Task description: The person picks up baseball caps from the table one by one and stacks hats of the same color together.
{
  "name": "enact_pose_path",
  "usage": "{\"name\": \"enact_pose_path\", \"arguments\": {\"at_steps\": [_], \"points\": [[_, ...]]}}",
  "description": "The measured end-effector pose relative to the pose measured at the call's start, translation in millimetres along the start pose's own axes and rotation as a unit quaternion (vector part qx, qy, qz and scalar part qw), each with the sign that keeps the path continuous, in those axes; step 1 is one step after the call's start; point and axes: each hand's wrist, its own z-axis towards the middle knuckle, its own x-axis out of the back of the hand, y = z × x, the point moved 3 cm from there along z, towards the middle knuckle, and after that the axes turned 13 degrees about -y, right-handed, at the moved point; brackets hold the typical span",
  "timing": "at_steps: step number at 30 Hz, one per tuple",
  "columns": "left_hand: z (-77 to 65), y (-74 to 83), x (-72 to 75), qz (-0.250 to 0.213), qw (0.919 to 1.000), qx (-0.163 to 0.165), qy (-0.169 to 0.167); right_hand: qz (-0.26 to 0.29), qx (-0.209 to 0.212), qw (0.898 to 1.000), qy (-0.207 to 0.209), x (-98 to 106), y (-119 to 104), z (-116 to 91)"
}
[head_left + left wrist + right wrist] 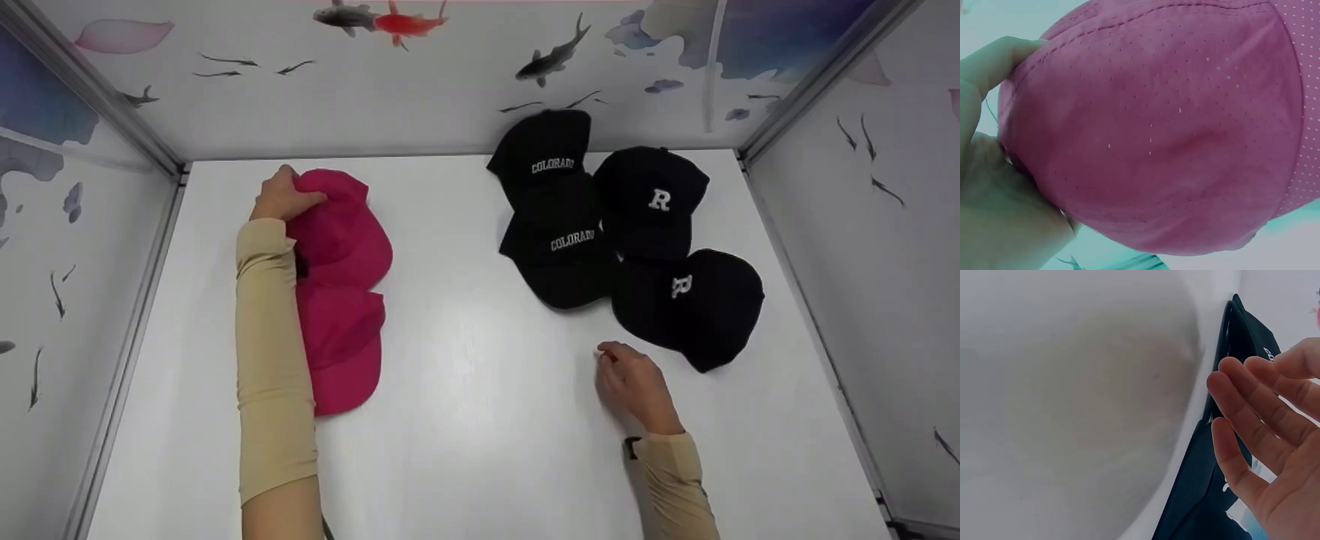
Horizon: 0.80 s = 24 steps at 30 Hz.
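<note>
My left hand (283, 196) grips the rear edge of a pink cap (345, 232) at the table's left side. In the left wrist view the thumb lies on the outside of the perforated crown (1151, 135), and the other fingers are hidden behind it. A second pink cap (345, 349) sits directly in front of the first, partly covered by my sleeve. To the right, my right hand (634, 382) holds nothing. Its fingers (1258, 405) are loosely bent in the right wrist view, near a black cap with a white R (712, 307).
Two black COLORADO caps (559, 259) overlap at the back right, beside another black R cap (649, 214). The white table (465, 420) is enclosed by panels printed with fish (555, 60), joined by metal rails (105, 97).
</note>
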Motion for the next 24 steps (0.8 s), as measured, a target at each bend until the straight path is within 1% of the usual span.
{"name": "enact_pose_path", "arguments": {"at_steps": [4,5,7,13,15,21,24], "points": [[-1.5,7.8,2.3,0.004,0.9992,-0.039,0.011,0.000,0.000,1.000,0.000,1,-1,0],[-1.8,9.4,3.0,0.005,0.9990,-0.044,0.012,0.001,-0.001,1.000,0.000,1,-1,-1],[-2.8,12.3,4.1,0.005,0.9988,-0.049,0.008,0.004,-0.001,1.000,0.000,1,-1,-1],[-7.1,21.9,6.7,0.003,0.9980,-0.055,-0.030,0.003,-0.001,1.000,0.000,2,-1,-3],[-8.0,25.1,7.9,0.006,0.9977,-0.057,-0.035,0.002,0.001,1.000,0.000,2,-1,-2],[-10.6,36.9,11.4,0.001,0.9970,-0.071,-0.030,0.002,0.007,1.000,0.010,2,-3,-2],[-11.0,41.0,10.9,0.006,0.9963,-0.083,-0.020,0.003,0.006,1.000,0.011,1,-3,-5]]}}
